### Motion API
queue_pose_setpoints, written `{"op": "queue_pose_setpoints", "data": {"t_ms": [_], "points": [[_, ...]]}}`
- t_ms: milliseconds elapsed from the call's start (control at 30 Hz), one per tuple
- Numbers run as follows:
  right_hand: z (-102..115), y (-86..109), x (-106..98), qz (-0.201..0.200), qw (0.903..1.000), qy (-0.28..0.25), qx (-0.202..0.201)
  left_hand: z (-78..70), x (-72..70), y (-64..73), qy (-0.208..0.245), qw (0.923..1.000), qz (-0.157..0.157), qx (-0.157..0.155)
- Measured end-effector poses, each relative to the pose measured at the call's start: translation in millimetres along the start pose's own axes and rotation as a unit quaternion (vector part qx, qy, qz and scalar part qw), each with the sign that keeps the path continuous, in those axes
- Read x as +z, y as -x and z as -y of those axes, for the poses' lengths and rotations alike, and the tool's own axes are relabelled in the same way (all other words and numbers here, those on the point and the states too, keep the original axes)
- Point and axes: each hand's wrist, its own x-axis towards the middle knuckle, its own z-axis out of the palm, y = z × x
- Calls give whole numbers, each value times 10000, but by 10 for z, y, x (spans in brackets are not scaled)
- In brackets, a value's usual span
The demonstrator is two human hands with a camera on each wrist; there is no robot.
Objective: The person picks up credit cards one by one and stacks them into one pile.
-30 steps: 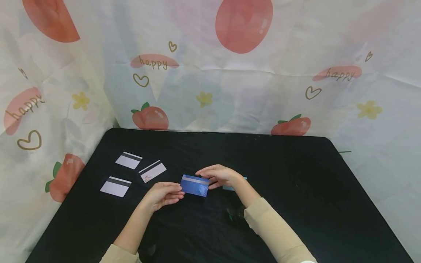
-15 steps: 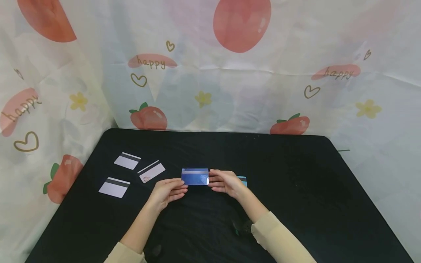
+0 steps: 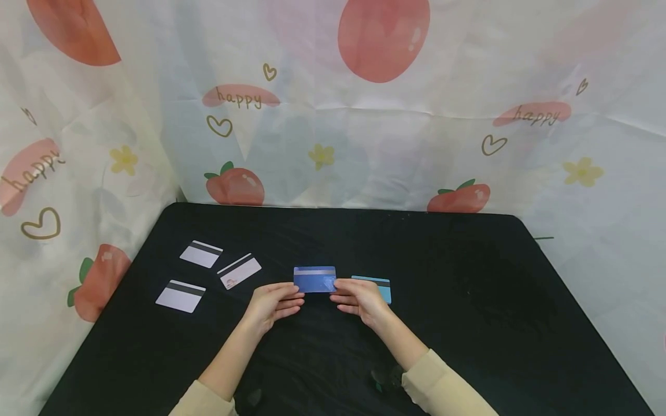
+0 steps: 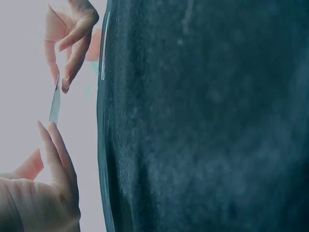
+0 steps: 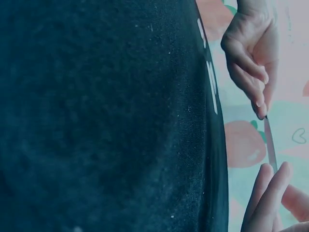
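A blue plastic card [image 3: 314,278] with a pale stripe along its top is held up between both hands in the head view. My left hand [image 3: 273,303] pinches its left edge, and my right hand [image 3: 364,300] pinches the right edge near the lower corner. Seen edge-on, the card [image 4: 54,106] is a thin strip above the tabletop in the left wrist view. Just behind the right hand lies a light-blue card [image 3: 384,290] with a dark stripe, partly hidden by the fingers.
To the left on the black table [image 3: 468,323] lie a white card [image 3: 200,256] at the back, another white card [image 3: 179,300] nearer the front, and a tilted white card [image 3: 241,274] with a small reddish print. A patterned curtain [image 3: 385,150] hangs behind the table.
The blue card has gone from slanted to level and shifted slightly right. The right hand has dropped from above the card's corner to its right edge, uncovering more of the light-blue card.
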Motion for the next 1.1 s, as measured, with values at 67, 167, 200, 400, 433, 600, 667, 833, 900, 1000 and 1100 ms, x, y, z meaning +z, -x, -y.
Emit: {"op": "queue_pose_setpoints", "data": {"t_ms": [67, 167, 200, 400, 433, 600, 667, 833, 900, 1000, 1100], "points": [[-9, 4, -9, -93, 9999, 67, -11, 14, 20, -6, -9, 10000, 4, -15], [-23, 6, -36, -192, 9997, 168, -12, 34, 49, -12, -44, 10000, 14, -50], [-28, 7, -48, -212, 9996, 193, -14, 39, 60, -12, -55, 10000, 25, -54], [-46, 25, -140, -300, 9993, 223, -15, 69, 150, -17, -143, 9998, 98, -63], [-49, 30, -160, -321, 9993, 215, -1, 74, 169, -18, -173, 9998, 115, -63], [-37, 75, -272, -446, 9987, 244, -4, 101, 279, -30, -282, 9993, 223, -30], [-23, 96, -323, -504, 9984, 263, -15, 111, 332, -37, -304, 9992, 271, -21], [7, 139, -450, -617, 9976, 306, 13, 145, 472, -57, -357, 9988, 332, -94], [10, 150, -499, -627, 9975, 332, 36, 164, 523, -71, -354, 9987, 322, -147], [5, 159, -572, -670, 9971, 358, 40, 188, 600, -94, -353, 9988, 293, -192], [-2, 164, -646, -776, 9961, 427, 53, 204, 683, -118, -334, 9988, 275, -232]]}}
